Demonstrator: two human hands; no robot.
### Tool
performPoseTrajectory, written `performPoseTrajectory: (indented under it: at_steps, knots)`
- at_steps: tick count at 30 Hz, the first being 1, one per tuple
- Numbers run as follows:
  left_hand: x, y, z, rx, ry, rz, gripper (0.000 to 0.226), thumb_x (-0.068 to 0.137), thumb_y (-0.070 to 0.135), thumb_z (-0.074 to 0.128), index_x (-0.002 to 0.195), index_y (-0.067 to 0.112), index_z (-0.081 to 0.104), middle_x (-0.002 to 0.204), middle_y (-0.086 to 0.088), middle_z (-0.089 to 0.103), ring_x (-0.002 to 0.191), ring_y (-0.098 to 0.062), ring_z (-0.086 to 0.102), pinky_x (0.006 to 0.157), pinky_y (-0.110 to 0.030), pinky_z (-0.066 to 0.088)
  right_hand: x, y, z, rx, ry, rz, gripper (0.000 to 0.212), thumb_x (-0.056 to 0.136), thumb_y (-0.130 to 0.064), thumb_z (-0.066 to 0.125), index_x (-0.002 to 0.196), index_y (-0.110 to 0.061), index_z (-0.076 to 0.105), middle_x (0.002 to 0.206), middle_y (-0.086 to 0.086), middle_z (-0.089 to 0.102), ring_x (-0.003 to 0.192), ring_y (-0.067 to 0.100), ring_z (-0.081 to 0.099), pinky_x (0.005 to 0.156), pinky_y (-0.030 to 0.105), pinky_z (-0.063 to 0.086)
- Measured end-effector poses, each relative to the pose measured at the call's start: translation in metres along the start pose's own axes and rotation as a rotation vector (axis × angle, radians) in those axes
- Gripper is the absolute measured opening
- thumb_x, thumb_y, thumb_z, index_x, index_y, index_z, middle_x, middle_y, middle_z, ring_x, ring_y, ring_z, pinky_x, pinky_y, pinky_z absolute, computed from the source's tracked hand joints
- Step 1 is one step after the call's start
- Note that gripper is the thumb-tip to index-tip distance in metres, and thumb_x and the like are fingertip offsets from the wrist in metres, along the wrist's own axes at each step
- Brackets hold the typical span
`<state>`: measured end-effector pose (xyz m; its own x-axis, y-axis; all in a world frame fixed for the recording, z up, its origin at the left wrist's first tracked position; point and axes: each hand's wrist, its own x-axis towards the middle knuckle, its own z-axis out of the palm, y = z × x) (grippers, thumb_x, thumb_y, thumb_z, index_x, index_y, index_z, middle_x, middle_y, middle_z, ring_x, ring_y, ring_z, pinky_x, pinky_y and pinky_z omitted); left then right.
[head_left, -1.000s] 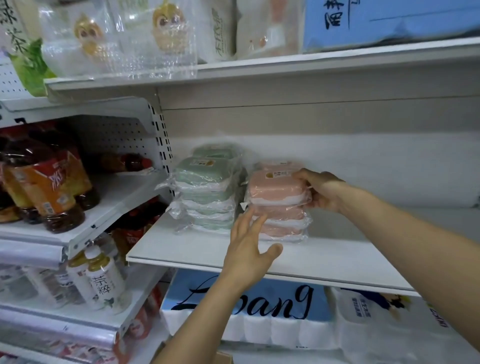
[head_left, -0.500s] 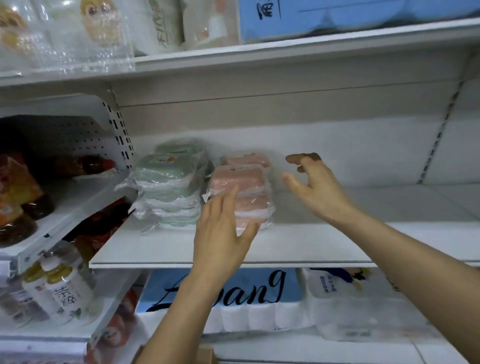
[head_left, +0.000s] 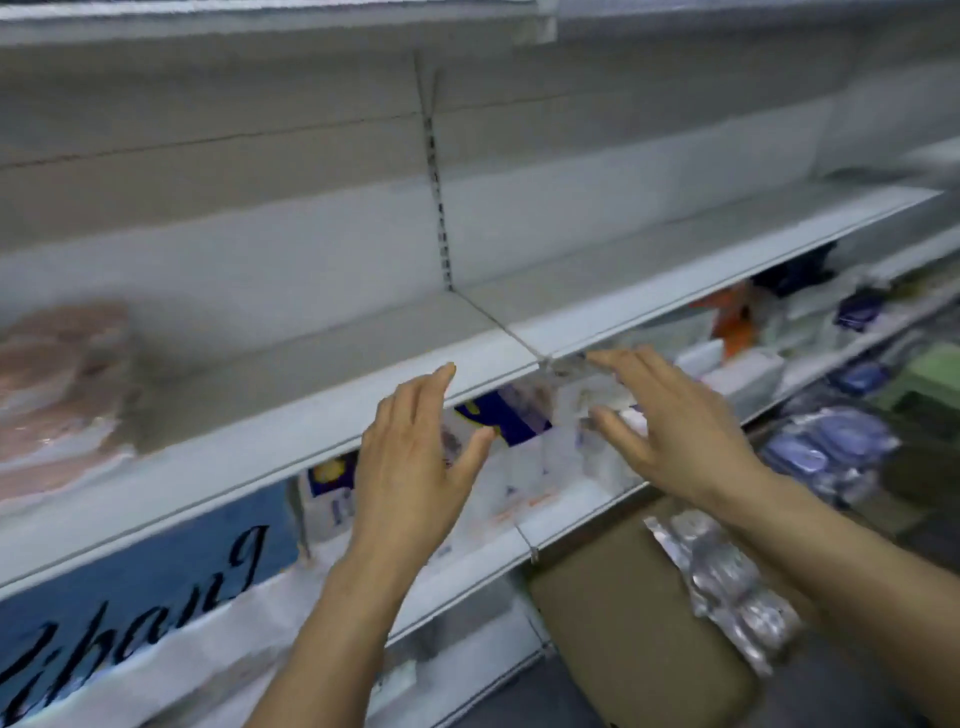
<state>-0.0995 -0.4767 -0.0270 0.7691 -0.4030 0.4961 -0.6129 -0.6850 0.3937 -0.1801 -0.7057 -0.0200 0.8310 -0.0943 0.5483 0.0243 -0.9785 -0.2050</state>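
Observation:
My left hand (head_left: 415, 457) hovers in front of the white shelf's front edge (head_left: 291, 441), fingers straight and spread, holding nothing. My right hand (head_left: 670, 431) floats a little to its right, palm turned left, fingers extended, also free. Both hands face each other in mid air, apart from any goods. A stack of pink wrapped packs (head_left: 57, 395) sits blurred on the shelf at the far left, well away from both hands.
Below the shelf lie a blue pack with black lettering (head_left: 140, 587) and white paper packs (head_left: 519, 483). A brown cardboard box (head_left: 634, 623) holding clear-wrapped items (head_left: 727, 582) stands on the floor at lower right. Blue packs (head_left: 826, 452) fill lower shelves further right.
The view has swung right, so the pink stack slid to the far left edge and the green stack left the frame. Both hands drew back from the stack and now hang free.

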Motion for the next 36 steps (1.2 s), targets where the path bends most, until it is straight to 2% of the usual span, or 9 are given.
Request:
performPoseTrajectory:
  at_steps: [4,7,10,13,20,24,26,30,36]
  knots:
    - [0.003,0.08,0.086,-0.135,-0.15,0.087,0.061,0.091,0.044,0.058,0.145,0.026,0.036,0.133,0.004,0.048,0.122,-0.018,0.044,0.096,-0.034,0.04,-0.065,0.109,-0.034,-0.02,-0.078,0.257,0.042,0.09,-0.044,0.046,0.131,-0.033,0.045,0.128,-0.008,0.048,0.105,0.019,0.059,0.073,0.037,0.05]
    - [0.002,0.125,0.143,-0.242,-0.259,0.093,0.059,0.091,0.044,0.059,0.144,0.028,0.038,0.136,0.007,0.046,0.127,-0.014,0.041,0.097,-0.03,0.038,-0.101,0.17,-0.051,-0.02,-0.145,0.449,0.039,0.091,-0.038,0.049,0.129,-0.032,0.049,0.127,-0.009,0.05,0.106,0.017,0.058,0.075,0.034,0.043]
    - [0.003,0.151,0.188,-0.282,-0.37,0.098,0.06,0.091,0.045,0.059,0.145,0.028,0.037,0.141,0.008,0.044,0.131,-0.011,0.039,0.095,-0.025,0.034,-0.12,0.214,-0.053,-0.017,-0.195,0.59,0.034,0.091,-0.028,0.056,0.125,-0.028,0.054,0.124,-0.004,0.055,0.105,0.018,0.058,0.075,0.029,0.035]
    - [0.014,0.16,0.228,-0.281,-0.488,0.116,0.059,0.091,0.044,0.059,0.144,0.027,0.038,0.142,0.006,0.044,0.13,-0.012,0.041,0.098,-0.025,0.034,-0.13,0.249,-0.035,0.018,-0.233,0.682,0.034,0.09,-0.028,0.058,0.124,-0.024,0.057,0.119,0.001,0.057,0.104,0.021,0.057,0.081,0.033,0.043]
    - [0.064,0.148,0.339,-0.295,-0.791,0.059,0.056,0.091,0.043,0.06,0.142,0.026,0.043,0.142,0.003,0.046,0.126,-0.014,0.048,0.103,-0.03,0.039,-0.139,0.329,0.05,0.091,-0.417,0.836,0.04,0.089,-0.028,0.06,0.128,-0.021,0.053,0.129,0.004,0.052,0.116,0.024,0.054,0.093,0.043,0.047]
    - [0.089,0.139,0.417,-0.26,-0.992,0.041,0.053,0.091,0.04,0.061,0.14,0.025,0.045,0.141,0.0,0.048,0.125,-0.015,0.048,0.101,-0.024,0.037,-0.152,0.385,0.112,0.107,-0.581,0.94,0.047,0.082,-0.045,0.053,0.123,-0.021,0.054,0.116,0.002,0.051,0.104,0.028,0.058,0.085,0.045,0.05]
    - [0.095,0.137,0.453,-0.284,-1.072,-0.005,0.052,0.092,0.036,0.061,0.139,0.023,0.045,0.142,0.001,0.048,0.126,-0.015,0.048,0.1,-0.022,0.036,-0.164,0.414,0.14,0.111,-0.652,0.989,0.048,0.081,-0.044,0.052,0.122,-0.02,0.055,0.114,0.005,0.051,0.103,0.032,0.057,0.086,0.046,0.049]
    - [0.098,0.133,0.521,-0.288,-1.192,-0.121,0.052,0.091,0.036,0.06,0.14,0.026,0.044,0.14,0.002,0.05,0.125,-0.017,0.049,0.106,-0.032,0.041,-0.181,0.46,0.182,0.085,-0.812,0.982,0.052,0.088,-0.026,0.063,0.137,-0.02,0.046,0.13,0.007,0.044,0.117,0.028,0.052,0.096,0.037,0.044]
    - [0.087,0.133,0.632,-0.265,-1.248,-0.352,0.046,0.086,0.034,0.069,0.128,0.024,0.054,0.118,0.004,0.056,0.111,-0.016,0.057,0.096,-0.031,0.046,-0.199,0.537,0.256,0.074,-1.098,0.88,0.051,0.094,-0.026,0.056,0.141,-0.017,0.038,0.138,0.006,0.042,0.117,0.02,0.052,0.094,0.028,0.044]
